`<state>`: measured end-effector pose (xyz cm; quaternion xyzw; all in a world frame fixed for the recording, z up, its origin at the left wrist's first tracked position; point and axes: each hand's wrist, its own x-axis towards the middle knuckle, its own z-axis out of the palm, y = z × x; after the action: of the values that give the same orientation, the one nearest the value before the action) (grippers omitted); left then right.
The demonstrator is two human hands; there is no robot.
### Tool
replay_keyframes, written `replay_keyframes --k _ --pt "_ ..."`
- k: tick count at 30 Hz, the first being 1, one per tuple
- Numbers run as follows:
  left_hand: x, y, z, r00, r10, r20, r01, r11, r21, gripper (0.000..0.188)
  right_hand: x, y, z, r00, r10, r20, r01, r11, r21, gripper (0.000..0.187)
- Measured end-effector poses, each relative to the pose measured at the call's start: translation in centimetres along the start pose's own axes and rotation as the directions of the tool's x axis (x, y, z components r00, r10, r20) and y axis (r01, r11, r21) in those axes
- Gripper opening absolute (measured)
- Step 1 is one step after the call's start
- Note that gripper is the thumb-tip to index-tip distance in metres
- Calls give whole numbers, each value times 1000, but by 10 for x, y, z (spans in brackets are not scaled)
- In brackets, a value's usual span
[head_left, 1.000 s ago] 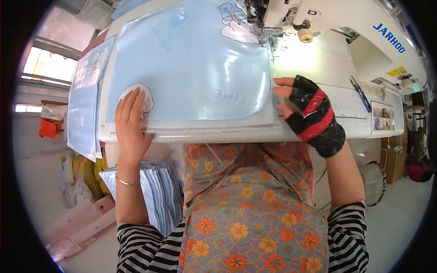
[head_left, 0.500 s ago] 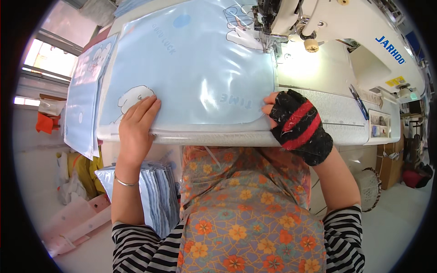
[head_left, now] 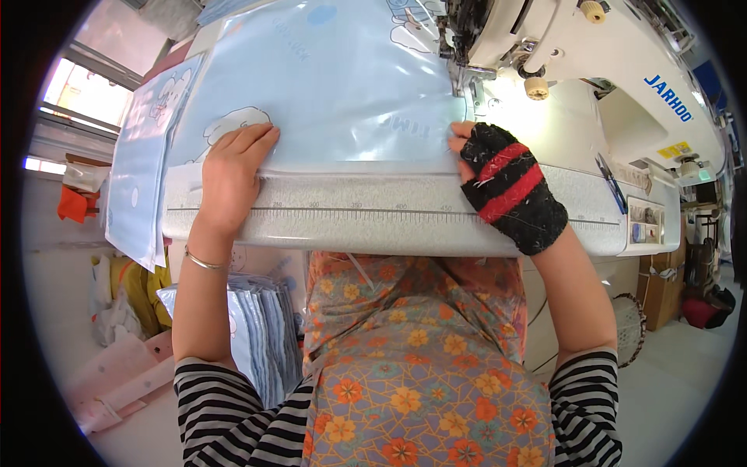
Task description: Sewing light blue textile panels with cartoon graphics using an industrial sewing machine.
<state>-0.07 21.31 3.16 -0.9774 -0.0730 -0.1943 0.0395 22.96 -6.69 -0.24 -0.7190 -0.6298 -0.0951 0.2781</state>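
A light-blue glossy plastic sheet [head_left: 350, 93] with cartoon prints lies on the sewing table, its right edge running under the needle area [head_left: 467, 76] of a white sewing machine [head_left: 615, 54]. Flat on the sheet's near left part, beside a white printed figure, rests my left hand [head_left: 233, 167], open with the fingers stretched out. My right hand [head_left: 506, 183], in a black and red fingerless glove, is closed at the sheet's near right corner, just below the needle. Its fingertips grip the edge there; the underside of the grip is hidden.
A printed ruler scale [head_left: 334, 208] crosses the table's near strip. Scissors [head_left: 611, 184] and a small parts tray [head_left: 646, 222] lie at the right. More blue sheets [head_left: 144, 171] hang over the left edge, and a folded stack [head_left: 264, 331] sits below the table.
The sheet has slid away from me toward the machine, uncovering the ruler scale. Both hands have moved forward with it, the right one more clearly.
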Motion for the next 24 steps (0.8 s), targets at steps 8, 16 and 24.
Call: replay_keyframes --k 8,16,24 --pt "5 2 1 996 63 60 -68 994 87 43 7 11 6 996 72 44 -68 993 -94 44" --pt "-15 51 -22 979 124 165 -139 987 86 38 8 6 4 988 100 118 -80 983 -167 54" --pt "-24 129 -49 902 216 375 -213 976 -50 29 6 7 3 993 80 89 -68 989 -130 42"
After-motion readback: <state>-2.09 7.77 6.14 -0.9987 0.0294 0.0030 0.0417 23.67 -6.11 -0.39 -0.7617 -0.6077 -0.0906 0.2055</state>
